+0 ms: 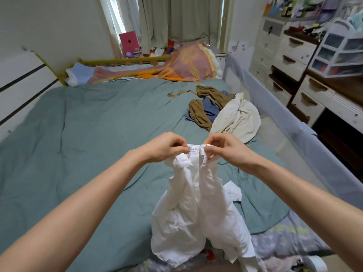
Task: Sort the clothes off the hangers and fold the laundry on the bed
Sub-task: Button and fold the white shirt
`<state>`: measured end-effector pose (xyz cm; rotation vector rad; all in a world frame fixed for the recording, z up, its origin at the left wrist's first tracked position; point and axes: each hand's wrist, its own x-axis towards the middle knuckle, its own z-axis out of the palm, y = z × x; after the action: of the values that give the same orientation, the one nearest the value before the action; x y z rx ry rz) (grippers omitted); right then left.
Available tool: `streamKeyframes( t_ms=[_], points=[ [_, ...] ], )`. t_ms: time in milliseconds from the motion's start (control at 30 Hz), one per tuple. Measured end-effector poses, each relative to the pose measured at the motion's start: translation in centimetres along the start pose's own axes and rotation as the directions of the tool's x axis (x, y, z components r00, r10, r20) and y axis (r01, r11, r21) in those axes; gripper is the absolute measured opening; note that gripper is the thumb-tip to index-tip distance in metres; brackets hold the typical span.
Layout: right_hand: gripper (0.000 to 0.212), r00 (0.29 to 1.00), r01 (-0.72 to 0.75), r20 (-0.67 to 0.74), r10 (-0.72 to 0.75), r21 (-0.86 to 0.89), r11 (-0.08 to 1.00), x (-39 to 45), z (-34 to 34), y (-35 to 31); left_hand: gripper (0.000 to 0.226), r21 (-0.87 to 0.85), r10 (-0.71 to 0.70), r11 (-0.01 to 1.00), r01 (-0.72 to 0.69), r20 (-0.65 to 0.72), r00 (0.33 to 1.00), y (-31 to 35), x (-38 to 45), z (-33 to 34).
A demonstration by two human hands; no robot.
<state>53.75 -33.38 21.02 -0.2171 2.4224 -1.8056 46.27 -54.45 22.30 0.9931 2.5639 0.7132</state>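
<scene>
A white shirt (198, 209) hangs from both hands over the near edge of the bed (88, 124), its lower part crumpled and covering part of the green cover below; its hem runs out of view at the bottom. The left hand (167, 149) pinches the collar by the label with curled fingers, and the right hand (224, 149) pinches the collar just beside it, the two hands almost touching. Both arms reach forward, bare, with wrists bent inward. Beyond the right hand lies a heap of clothes (222, 110): a cream piece nearest, brown and blue pieces tangled behind it, hard to tell apart. Further right stands a grey bed rail (290, 122), then white drawers (294, 61). Far beyond the hands a pink and orange blanket (188, 65) lies under the curtains (176, 18)
</scene>
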Motion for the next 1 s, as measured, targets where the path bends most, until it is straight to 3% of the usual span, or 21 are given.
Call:
streamKeyframes(
  t_ms=[100, 167, 233, 300, 400, 467, 533, 633, 667, 700, 733, 767, 800, 833, 867, 933, 967, 1000],
  points=[
    [0.011, 0.999, -0.008, -0.038, 0.008, -0.008, 1.000, 0.3, 0.3, -0.1, 0.014, 0.199, -0.044, 0.979, 0.040, 0.018, 0.999, -0.1, -0.5, -0.4],
    [0.018, 1.000, -0.003, -0.022, 0.001, -0.089, 0.996, 0.6, 0.3, -0.1, 0.014, 0.459, -0.045, 0.889, 0.007, 0.072, 0.996, -0.2, -0.8, -0.7],
    [0.021, 1.000, -0.006, 0.023, 0.010, -0.186, 0.983, 0.9, 0.3, -0.3, 0.010, 0.551, -0.092, 0.835, -0.004, 0.146, 0.985, -0.5, -0.9, -1.2],
    [0.013, 0.997, 0.035, 0.077, -0.011, -0.315, 0.949, 1.4, 0.1, -1.2, 0.011, 0.510, -0.139, 0.859, 0.048, 0.143, 0.980, -0.9, -0.5, -2.9],
    [0.009, 0.986, 0.159, 0.129, -0.104, -0.560, 0.813, 2.9, -0.3, -3.3, 0.011, 0.441, -0.077, 0.895, 0.063, 0.012, 0.997, -0.6, 0.7, -6.2],
    [0.013, 0.973, 0.208, 0.063, -0.222, -0.654, 0.727, 4.9, -1.3, -4.9, 0.012, 0.431, 0.005, 0.902, 0.020, -0.058, 0.998, 1.0, 1.6, -8.4],
    [0.015, 0.922, 0.246, -0.065, -0.381, -0.659, 0.710, 7.2, -3.1, -7.9, 0.013, 0.437, 0.095, 0.899, -0.013, -0.166, 0.982, 3.5, 2.3, -11.4],
    [0.019, 0.769, 0.351, -0.247, -0.590, -0.607, 0.713, 9.5, -5.9, -12.7, 0.014, 0.353, 0.230, 0.934, -0.057, -0.473, 0.850, 5.5, 2.9, -16.0],
    [0.019, 0.752, 0.363, -0.251, -0.610, -0.614, 0.701, 9.6, -6.1, -12.8, 0.013, 0.354, 0.238, 0.933, -0.070, -0.459, 0.856, 5.3, 2.9, -16.3],
    [0.018, 0.780, 0.345, -0.209, -0.590, -0.642, 0.684, 9.4, -5.7, -11.8, 0.012, 0.401, 0.211, 0.914, -0.056, -0.355, 0.911, 5.0, 2.8, -15.3],
    [0.017, 0.844, 0.300, -0.137, -0.518, -0.682, 0.668, 9.0, -4.7, -9.9, 0.011, 0.467, 0.111, 0.884, -0.009, -0.191, 0.975, 4.4, 2.8, -13.2],
    [0.015, 0.902, 0.262, -0.049, -0.429, -0.727, 0.635, 8.6, -3.8, -8.1, 0.012, 0.520, 0.021, 0.854, 0.014, -0.062, 0.998, 3.8, 2.8, -11.1],
    [0.015, 0.918, 0.259, 0.000, -0.397, -0.759, 0.597, 8.3, -3.5, -7.0, 0.012, 0.529, -0.003, 0.848, 0.031, -0.053, 0.999, 3.6, 2.9, -10.3],
    [0.016, 0.900, 0.261, -0.029, -0.435, -0.762, 0.592, 8.8, -3.8, -7.1, 0.013, 0.510, 0.009, 0.857, 0.071, -0.153, 0.988, 3.9, 3.3, -11.1],
    [0.017, 0.853, 0.260, -0.133, -0.505, -0.731, 0.631, 9.8, -4.6, -8.5, 0.014, 0.440, 0.053, 0.892, 0.107, -0.336, 0.941, 4.6, 3.6, -12.9],
    [0.018, 0.707, 0.305, -0.362, -0.607, -0.619, 0.724, 11.0, -6.4, -12.7, 0.014, 0.293, 0.136, 0.954, 0.061, -0.609, 0.781, 5.8, 3.5, -17.0],
    [0.017, 0.668, 0.342, -0.397, -0.630, -0.588, 0.733, 11.1, -7.0, -14.2, 0.012, 0.284, 0.166, 0.959, 0.013, -0.597, 0.785, 6.0, 3.2, -18.1],
    [0.015, 0.692, 0.356, -0.356, -0.628, -0.589, 0.725, 11.0, -7.0, -14.6, 0.010, 0.345, 0.187, 0.939, -0.017, -0.467, 0.864, 6.0, 2.8, -17.9]
  ],
)
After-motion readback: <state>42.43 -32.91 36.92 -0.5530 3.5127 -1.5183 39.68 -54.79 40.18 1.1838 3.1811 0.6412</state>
